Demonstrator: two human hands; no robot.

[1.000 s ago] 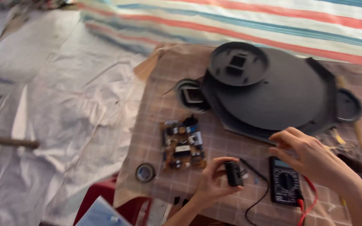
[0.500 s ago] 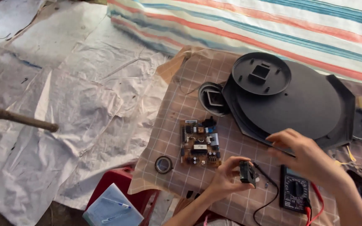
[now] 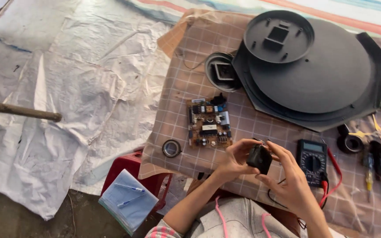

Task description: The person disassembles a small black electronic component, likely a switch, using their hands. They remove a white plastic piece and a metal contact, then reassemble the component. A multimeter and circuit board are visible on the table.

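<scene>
Where the white plastic sheet (image 3: 54, 88) covers the ground across the left half of the frame, it lies crumpled, and a brown stick (image 3: 18, 110) reaches in over it from the left edge. A checked cloth (image 3: 177, 105) covers the work surface through the centre and right. On the cloth, at the upper right, sits a large dark grey housing (image 3: 331, 88) with angled corners; a round black disc (image 3: 278, 37) with a square recess rests on its upper left part. Just beside the housing's left edge lies a small round black ring part (image 3: 222, 72). A red stool (image 3: 131, 169) shows at the lower centre-left, partly under the cloth edge, and a blue notebook (image 3: 126, 200) with two pens lies against it.

Below the ring part, a brown circuit board (image 3: 209, 125) lies flat on the cloth. To the right of the hands, a black multimeter (image 3: 312, 161) lies on the cloth with red and black leads running down from it. A roll of black tape (image 3: 349, 142) lies right of the meter, and a smaller tape roll (image 3: 171, 148) lies left of the board. Assorted hand tools (image 3: 375, 163) lie at the right edge.

At the lower centre, both hands are raised just above the cloth. The left hand (image 3: 234, 161) grasps a small black part (image 3: 259, 158) from the left side. The right hand (image 3: 289, 183) grasps the same part from the right and below, fingers curled about it. The part sits between the board and the meter.
</scene>
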